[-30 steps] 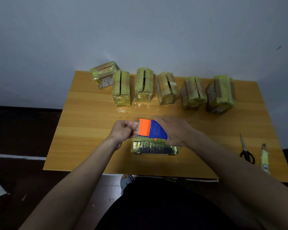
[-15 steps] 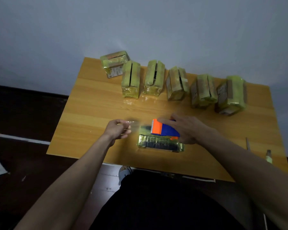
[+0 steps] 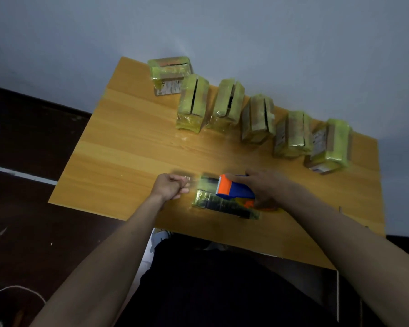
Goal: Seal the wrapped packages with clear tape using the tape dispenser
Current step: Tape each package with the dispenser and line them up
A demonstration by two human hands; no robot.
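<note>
Okay, hands first. I see the right hand (image 3: 267, 187) wrapped over the orange-and-blue tape dispenser (image 3: 234, 188), fingers curled along its far side, thumb side hidden under the body. The dispenser's orange toothed end points left, toward the other hand. The left hand (image 3: 169, 188) sits just left of it, fingers curled in with thumb and fingertips pinching the free end of the clear tape (image 3: 191, 181); the strip itself is blurred and nearly see-through, so I read it only as a glossy stretch between the pinch and the dispenser's teeth. Both hands are low over the table, near its front edge.

Directly under and between them lies the wrapped package (image 3: 222, 205), flat, long side running left to right, yellow-green film over a dark face. The dispenser hovers over or rests on its right half; I cannot tell whether it touches. The left hand is just beside the package's left end, apart from it.

Further out, six more packages (image 3: 257, 119) stand in a row along the back of the wooden table (image 3: 118, 147), well apart from the hands, running from back left toward the right edge. Behind the table is a plain pale wall (image 3: 269, 38); dark floor (image 3: 21, 220) to the left.
</note>
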